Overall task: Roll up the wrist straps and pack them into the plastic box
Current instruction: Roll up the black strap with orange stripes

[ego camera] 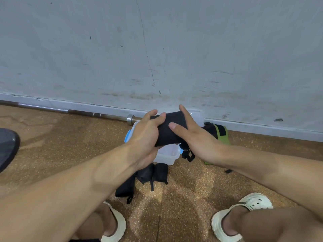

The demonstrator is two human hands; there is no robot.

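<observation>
one barbell [73, 111] lies along the wall at 10 o'clock. one plastic box [167, 154] sits at centre under the hands. left hand [146, 135] grips one black wrist strap roll [168, 130]; right hand [195, 135] presses it, fingers straight and spread. perhaps three more black straps [153, 173] lie at 6 o'clock, one green strap [222, 132] at 2.

Both forearms are bare from wrist to elbow, with no sleeves, watch or bands on them. The left hand [146, 135] and the right hand [195, 137] wear no gloves or rings. The knees and shins are bare too. On the feet sit cream-white moulded foam clogs [241, 219] with thick ridged soles and round vent holes across the top.
</observation>
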